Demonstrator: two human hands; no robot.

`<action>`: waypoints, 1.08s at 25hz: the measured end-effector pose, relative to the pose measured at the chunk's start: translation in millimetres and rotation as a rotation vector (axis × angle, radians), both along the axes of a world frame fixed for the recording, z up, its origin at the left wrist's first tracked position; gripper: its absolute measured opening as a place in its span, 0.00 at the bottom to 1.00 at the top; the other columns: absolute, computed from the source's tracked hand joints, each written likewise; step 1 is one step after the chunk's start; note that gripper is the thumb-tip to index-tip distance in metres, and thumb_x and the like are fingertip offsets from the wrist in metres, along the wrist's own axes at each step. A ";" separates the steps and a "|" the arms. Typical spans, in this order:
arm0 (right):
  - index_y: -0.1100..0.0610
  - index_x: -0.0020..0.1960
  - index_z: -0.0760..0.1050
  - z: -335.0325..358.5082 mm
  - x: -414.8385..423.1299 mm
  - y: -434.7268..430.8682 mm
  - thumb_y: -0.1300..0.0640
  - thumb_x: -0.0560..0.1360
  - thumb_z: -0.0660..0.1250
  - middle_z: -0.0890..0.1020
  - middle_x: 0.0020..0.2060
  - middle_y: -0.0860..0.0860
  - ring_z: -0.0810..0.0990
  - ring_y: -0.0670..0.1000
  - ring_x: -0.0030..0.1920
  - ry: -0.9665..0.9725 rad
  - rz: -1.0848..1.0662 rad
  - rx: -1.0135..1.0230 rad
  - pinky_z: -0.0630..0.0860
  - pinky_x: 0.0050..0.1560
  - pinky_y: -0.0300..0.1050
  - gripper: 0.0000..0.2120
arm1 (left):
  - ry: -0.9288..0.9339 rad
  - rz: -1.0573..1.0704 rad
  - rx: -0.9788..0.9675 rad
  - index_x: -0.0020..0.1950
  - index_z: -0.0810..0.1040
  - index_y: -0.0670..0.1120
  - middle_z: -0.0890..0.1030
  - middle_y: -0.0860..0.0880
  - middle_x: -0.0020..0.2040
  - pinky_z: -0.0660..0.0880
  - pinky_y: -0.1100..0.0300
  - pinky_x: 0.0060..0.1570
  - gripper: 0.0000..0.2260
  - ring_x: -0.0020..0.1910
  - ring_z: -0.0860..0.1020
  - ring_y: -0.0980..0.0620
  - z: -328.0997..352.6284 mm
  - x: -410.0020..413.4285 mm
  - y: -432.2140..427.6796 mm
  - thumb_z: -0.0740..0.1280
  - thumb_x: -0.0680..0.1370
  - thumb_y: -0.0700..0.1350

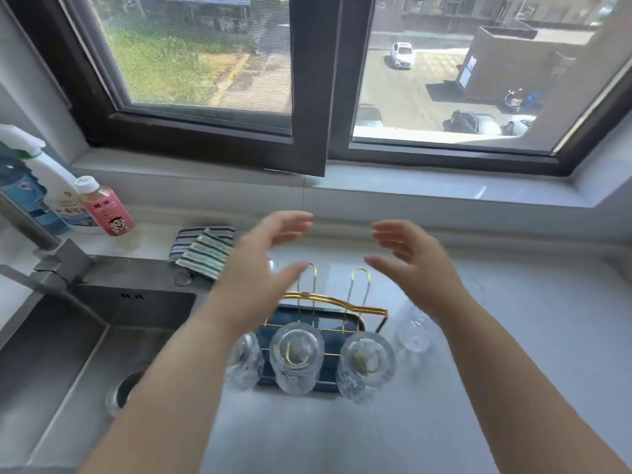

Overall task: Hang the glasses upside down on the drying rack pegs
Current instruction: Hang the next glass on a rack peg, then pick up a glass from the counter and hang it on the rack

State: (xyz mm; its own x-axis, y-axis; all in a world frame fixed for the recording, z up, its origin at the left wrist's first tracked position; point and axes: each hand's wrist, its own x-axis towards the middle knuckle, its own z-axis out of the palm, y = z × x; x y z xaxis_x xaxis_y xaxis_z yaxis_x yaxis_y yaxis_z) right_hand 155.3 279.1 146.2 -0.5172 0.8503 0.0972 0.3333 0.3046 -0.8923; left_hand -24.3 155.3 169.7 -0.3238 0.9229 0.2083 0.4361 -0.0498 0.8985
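I take the drying rack (328, 323) as my landmark: gold wire over a dark blue tray, sitting on the pale tabletop (513, 371). Far left of it stand a spray bottle (51, 186) and a pink drink bottle (106, 206), with the steel sink (68, 354) below them. A striped cloth (205, 248) lies just behind the rack's left end. My left hand (260, 268) hovers above the rack's left side, fingers (290, 220) spread wide and holding nothing. Three glasses hang mouth-down on the near pegs, long axes upright: the left glass (244, 360), the middle glass (295, 357) and the right glass (367, 364). Two back pegs (359, 285) stand bare. My right hand (417, 268) hovers above the rack's right side, equally open and empty. A loose glass (413, 333) rests on the tabletop just right of the rack; I cannot tell which way it points.
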 end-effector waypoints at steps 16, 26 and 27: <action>0.53 0.69 0.59 -146.8 169.5 17.6 0.64 0.70 0.67 0.68 0.65 0.46 0.68 0.44 0.62 -0.205 -0.059 -0.363 0.65 0.61 0.39 0.31 | -0.298 0.300 -0.412 0.74 0.44 0.49 0.50 0.46 0.76 0.54 0.55 0.70 0.43 0.74 0.52 0.49 -153.8 226.5 103.3 0.69 0.69 0.35; 0.48 0.68 0.62 -147.0 149.7 37.1 0.61 0.66 0.73 0.71 0.66 0.45 0.69 0.47 0.65 -0.082 0.031 -0.406 0.69 0.63 0.43 0.35 | -0.254 0.295 -0.350 0.62 0.68 0.51 0.74 0.50 0.60 0.69 0.62 0.53 0.31 0.58 0.72 0.52 -152.2 222.2 110.6 0.75 0.62 0.39; 0.46 0.67 0.64 -139.7 155.7 35.9 0.61 0.65 0.74 0.73 0.65 0.46 0.71 0.47 0.64 0.013 0.041 -0.468 0.72 0.61 0.42 0.35 | -0.297 0.262 -0.319 0.60 0.69 0.53 0.76 0.52 0.57 0.72 0.62 0.52 0.30 0.56 0.74 0.53 -142.2 223.8 106.3 0.75 0.61 0.40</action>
State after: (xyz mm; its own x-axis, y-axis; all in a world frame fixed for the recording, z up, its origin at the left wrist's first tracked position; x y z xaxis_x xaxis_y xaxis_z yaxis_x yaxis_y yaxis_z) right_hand 311.0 315.0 6.5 -0.5527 0.7830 -0.2853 0.3173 -0.1189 -0.9409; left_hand 199.6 261.6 27.5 -0.5552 0.8056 -0.2070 0.1204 0.3241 0.9383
